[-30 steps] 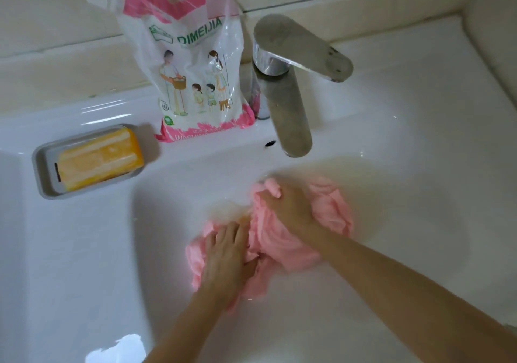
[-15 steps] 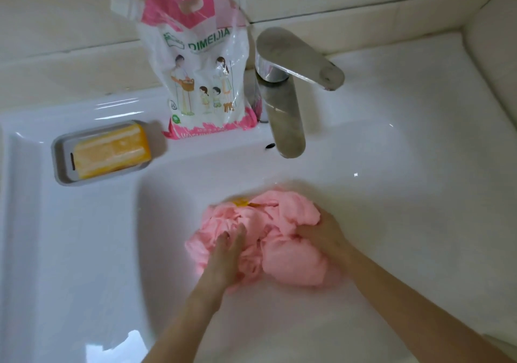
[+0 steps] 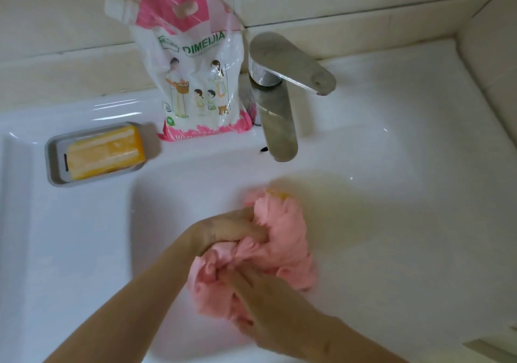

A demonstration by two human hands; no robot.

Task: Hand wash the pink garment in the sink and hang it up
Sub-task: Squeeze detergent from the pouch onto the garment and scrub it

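Observation:
The pink garment [image 3: 282, 239] lies bunched up and wet in the bowl of the white sink [image 3: 391, 223], below the faucet. My left hand [image 3: 223, 230] grips the garment's upper left part, fingers curled into the cloth. My right hand [image 3: 268, 304] grips the lower part, close to the left hand, with folds of cloth between them. A small yellow patch [image 3: 277, 194] shows at the garment's far edge.
A steel faucet [image 3: 279, 105] stands at the back, its spout over the bowl. A pink-and-white detergent pouch [image 3: 193, 77] leans on the wall left of it. A yellow soap bar [image 3: 106, 153] lies in a grey dish [image 3: 53, 167] on the left ledge.
Both hands have shifted on the garment: the left hand moved up and right over the cloth, the right hand drew back toward me, and the bundle is squeezed between them.

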